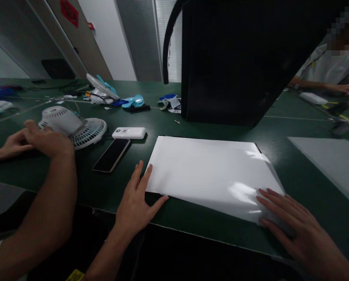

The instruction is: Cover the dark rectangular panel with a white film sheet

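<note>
Flat and open on the white sheet (209, 171): left hand (137, 203) at near-left corner, right hand (288, 222) at near-right; long axis along worktop (309, 183) front edge.

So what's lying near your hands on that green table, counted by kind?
White sheets: 1, with the left hand at its near left corner and the right hand on its near right corner
Phones: 1
White boxes: 1
Fans: 1
Total: 4

black phone (111, 155) | white power bank (129, 133) | white fan (75, 126) | black box (244, 58)
</note>
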### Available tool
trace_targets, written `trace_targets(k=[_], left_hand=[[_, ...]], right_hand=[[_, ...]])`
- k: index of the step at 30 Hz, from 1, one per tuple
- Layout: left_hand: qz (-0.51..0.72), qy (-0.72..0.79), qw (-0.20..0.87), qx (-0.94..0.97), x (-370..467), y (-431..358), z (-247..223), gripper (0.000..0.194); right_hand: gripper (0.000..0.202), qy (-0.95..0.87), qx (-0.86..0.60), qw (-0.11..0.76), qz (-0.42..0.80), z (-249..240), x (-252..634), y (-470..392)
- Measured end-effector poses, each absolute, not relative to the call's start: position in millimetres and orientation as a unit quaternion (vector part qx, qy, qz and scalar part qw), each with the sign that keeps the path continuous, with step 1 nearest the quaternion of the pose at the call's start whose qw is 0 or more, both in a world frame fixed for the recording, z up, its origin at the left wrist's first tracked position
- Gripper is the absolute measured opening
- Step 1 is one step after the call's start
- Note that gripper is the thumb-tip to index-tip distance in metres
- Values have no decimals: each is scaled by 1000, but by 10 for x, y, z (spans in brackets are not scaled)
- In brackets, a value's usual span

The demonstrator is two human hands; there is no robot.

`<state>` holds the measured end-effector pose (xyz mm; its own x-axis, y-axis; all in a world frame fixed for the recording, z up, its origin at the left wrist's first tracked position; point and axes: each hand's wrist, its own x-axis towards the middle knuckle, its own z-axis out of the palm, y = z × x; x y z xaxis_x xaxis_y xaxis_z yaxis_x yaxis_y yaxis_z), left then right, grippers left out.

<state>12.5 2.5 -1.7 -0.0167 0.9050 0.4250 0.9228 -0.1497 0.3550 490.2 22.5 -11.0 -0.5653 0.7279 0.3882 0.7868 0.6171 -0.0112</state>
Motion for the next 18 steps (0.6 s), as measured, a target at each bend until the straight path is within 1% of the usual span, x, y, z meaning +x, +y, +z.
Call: trace_targets(k=[2,3,4,5,8,11,15,18], left_hand=[[-282,-629,14,-724,117,32,-10,61],[-280,-622,13,-731,115,36,-7,48],[-280,-619,12,-734,114,39,-6,41],[-282,-619,12,-733,116,42,-6,38],[-300,-621,23,-724,128,45,-6,42],[-314,-622,34,-716,144,41,-4,44],[-323,-621,34,-713,151,33,-3,40],[-327,-620,36,-712,146,29,-11,42]], right_hand=[[59,-878,-441,175,-65,-128,4900,250],[58,-870,-456,178,-63,-137,4912,252],[58,-859,-473,184,-61,-148,4926,248],[57,-846,-492,195,-60,-160,4938,241],[54,-808,-542,226,-55,-200,4959,209],[52,-794,-557,236,-61,-225,4965,187],[55,-813,-543,200,-65,-228,4963,201],[58,-822,-542,165,-59,-225,4942,228]])
